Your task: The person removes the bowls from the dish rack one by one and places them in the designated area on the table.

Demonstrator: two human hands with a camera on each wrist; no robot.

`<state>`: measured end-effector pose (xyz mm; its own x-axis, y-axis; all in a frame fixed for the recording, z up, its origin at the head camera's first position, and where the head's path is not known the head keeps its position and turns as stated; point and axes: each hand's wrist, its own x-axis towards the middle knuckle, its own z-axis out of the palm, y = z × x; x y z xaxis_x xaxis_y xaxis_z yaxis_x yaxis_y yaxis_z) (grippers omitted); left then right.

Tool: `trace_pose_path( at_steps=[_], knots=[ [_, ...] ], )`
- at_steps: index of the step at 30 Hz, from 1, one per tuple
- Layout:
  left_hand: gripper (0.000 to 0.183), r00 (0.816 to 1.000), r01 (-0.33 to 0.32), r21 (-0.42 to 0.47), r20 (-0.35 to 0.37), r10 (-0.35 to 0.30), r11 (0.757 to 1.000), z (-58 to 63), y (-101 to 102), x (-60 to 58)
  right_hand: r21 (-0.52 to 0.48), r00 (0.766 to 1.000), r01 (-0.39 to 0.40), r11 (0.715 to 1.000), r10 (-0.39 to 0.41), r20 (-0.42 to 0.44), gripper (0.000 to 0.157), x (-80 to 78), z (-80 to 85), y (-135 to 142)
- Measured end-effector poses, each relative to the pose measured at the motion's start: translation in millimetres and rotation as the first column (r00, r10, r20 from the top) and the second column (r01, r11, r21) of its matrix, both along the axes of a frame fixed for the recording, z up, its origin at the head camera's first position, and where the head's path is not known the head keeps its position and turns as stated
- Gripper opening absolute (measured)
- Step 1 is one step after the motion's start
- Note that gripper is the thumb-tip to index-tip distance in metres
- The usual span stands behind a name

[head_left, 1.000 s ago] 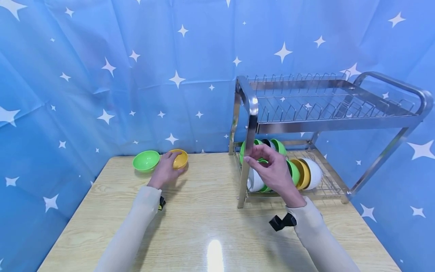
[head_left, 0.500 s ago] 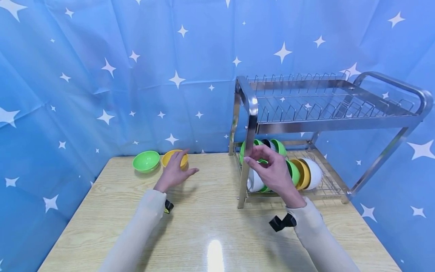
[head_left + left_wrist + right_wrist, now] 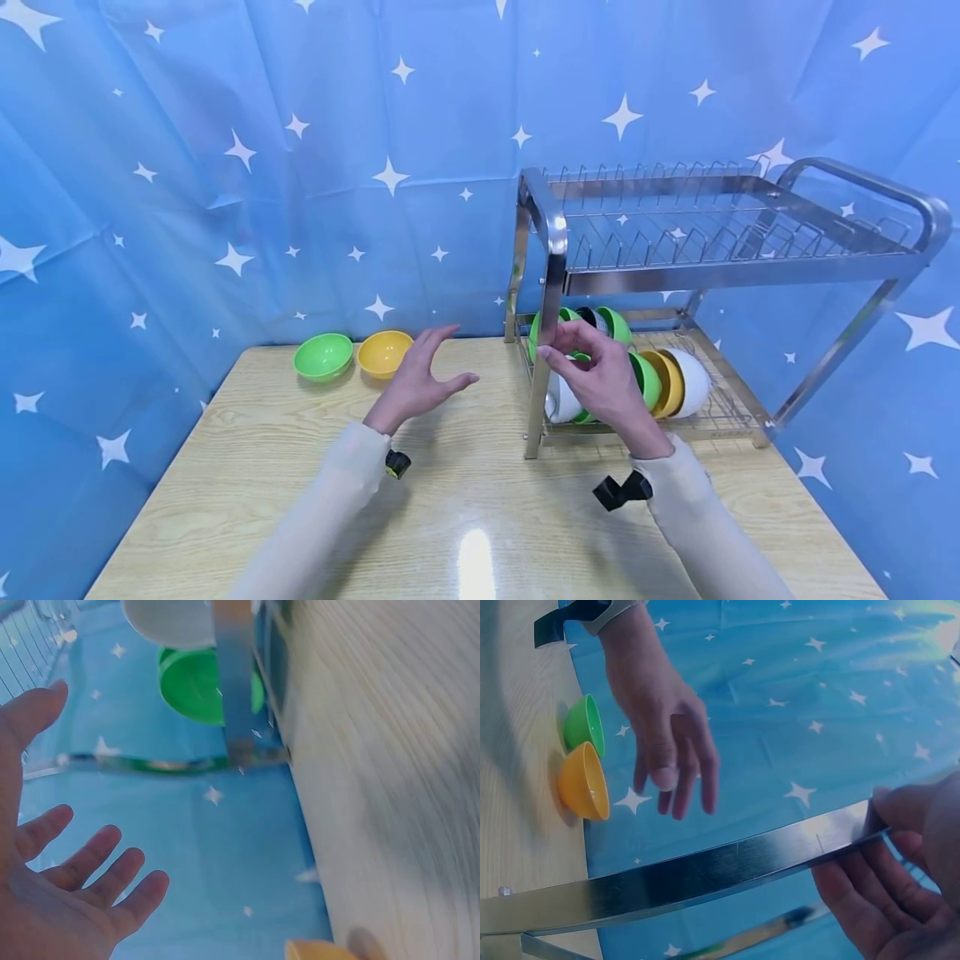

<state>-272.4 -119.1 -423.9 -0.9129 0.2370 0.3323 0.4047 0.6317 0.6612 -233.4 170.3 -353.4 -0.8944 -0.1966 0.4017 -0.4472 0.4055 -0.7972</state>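
My right hand (image 3: 606, 379) pinches the front left post of a steel two-tier dish rack (image 3: 555, 279); in the right wrist view thumb and fingers lie on either side of the post (image 3: 690, 877). My left hand (image 3: 418, 379) holds nothing, its thumb and fingers spread, in the air between the rack and a yellow bowl (image 3: 381, 357). That bowl stands upright on the table beside a green bowl (image 3: 322, 357). The left wrist view shows the left hand (image 3: 71, 900) with fingers apart, the rack beyond.
On the rack's lower tier several bowls stand on edge, among them a white bowl (image 3: 692, 383), a yellow bowl (image 3: 666, 383) and a green bowl (image 3: 647, 385). The upper tier (image 3: 675, 250) has wire dividers. A blue star-patterned curtain (image 3: 337, 208) borders the wooden table (image 3: 450, 500).
My left hand has moved away from the yellow bowl, rightward toward the rack, its fingers spreading. The yellow bowl stays on the table, now uncovered. My right hand keeps its place on the post.
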Motion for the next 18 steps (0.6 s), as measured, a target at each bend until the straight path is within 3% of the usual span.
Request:
trace_pose_path(
  at_steps=[8,18],
  knots=[
    [0.081,0.996,0.077,0.06,-0.05,-0.074,0.995,11.8,24,10.5,0.021,0.999,0.032,0.999,-0.032,-0.011,0.023,0.5,-2.0,-3],
    [0.072,0.974,0.222,0.182,-0.097,-0.207,0.958,28.7,52,19.5,0.007,0.998,0.052,0.999,-0.052,-0.028,0.024,3.1,-4.9,-3]
  ],
)
